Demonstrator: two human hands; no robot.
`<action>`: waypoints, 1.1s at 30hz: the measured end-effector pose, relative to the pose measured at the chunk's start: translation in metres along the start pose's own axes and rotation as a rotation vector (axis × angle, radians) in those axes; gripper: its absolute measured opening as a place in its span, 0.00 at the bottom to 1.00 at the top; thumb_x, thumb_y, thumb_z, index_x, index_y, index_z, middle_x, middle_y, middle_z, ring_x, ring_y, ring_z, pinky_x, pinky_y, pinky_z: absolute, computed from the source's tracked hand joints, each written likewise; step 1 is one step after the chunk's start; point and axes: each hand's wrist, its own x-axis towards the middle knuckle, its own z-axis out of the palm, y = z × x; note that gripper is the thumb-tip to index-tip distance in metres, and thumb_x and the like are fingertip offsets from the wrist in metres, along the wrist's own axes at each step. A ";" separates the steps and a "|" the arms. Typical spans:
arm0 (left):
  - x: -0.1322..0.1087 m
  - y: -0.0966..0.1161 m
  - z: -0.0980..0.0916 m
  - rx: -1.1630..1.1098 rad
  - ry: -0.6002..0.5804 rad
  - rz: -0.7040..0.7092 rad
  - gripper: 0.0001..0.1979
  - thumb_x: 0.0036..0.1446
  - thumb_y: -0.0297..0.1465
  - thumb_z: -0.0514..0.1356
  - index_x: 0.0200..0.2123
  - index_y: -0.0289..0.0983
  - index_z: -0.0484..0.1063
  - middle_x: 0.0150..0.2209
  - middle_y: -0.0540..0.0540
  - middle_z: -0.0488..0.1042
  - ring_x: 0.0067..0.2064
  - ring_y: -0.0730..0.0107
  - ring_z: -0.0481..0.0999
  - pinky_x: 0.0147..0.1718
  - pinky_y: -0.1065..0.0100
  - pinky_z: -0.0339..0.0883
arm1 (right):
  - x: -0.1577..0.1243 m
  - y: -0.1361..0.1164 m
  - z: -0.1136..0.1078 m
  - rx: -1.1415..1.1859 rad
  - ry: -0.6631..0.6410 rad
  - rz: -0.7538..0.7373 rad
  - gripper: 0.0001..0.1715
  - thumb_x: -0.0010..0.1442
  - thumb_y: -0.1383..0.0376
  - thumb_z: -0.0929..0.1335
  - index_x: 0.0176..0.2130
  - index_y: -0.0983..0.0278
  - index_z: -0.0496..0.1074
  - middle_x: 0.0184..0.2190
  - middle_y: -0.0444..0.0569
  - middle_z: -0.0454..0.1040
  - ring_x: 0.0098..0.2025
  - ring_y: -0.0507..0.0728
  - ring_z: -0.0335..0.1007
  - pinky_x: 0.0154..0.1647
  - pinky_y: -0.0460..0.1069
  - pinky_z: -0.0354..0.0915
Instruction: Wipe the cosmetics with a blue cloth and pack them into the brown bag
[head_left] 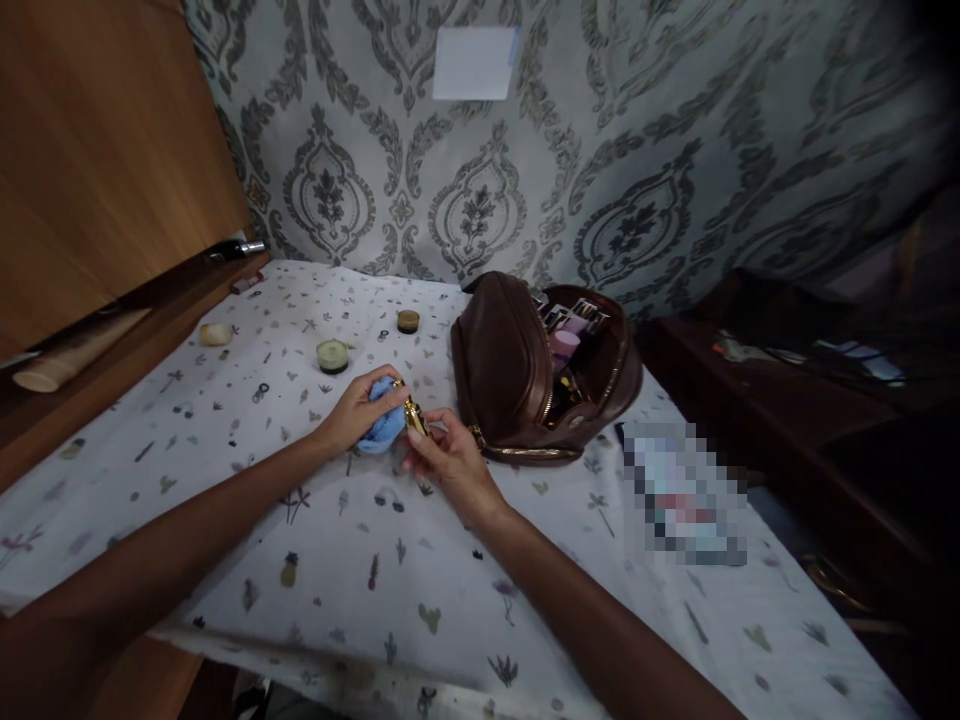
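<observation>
My left hand [358, 408] is closed around a blue cloth [381, 428] and presses it against a small gold object [413, 416], perhaps a lipstick tube. My right hand [450, 462] pinches that gold object from the right side, just above the white patterned tablecloth [315, 560]. An open brown leather cosmetic bag [517, 370] stands right behind my hands, with several cosmetics [568, 340] sticking out of its top.
Two small round jars [332, 356] [408, 321] and a pale oval piece [215, 334] lie on the cloth further back left. A cream tube [75, 352] rests on a wooden ledge at left. A dark wooden unit [787, 400] stands at right.
</observation>
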 end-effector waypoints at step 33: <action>-0.010 -0.004 0.012 -0.129 -0.226 0.004 0.34 0.54 0.48 0.68 0.58 0.41 0.61 0.40 0.49 0.70 0.35 0.70 0.73 0.34 0.70 0.70 | 0.002 -0.005 -0.002 0.098 0.046 0.013 0.26 0.43 0.51 0.80 0.37 0.62 0.77 0.25 0.41 0.72 0.21 0.47 0.63 0.20 0.44 0.58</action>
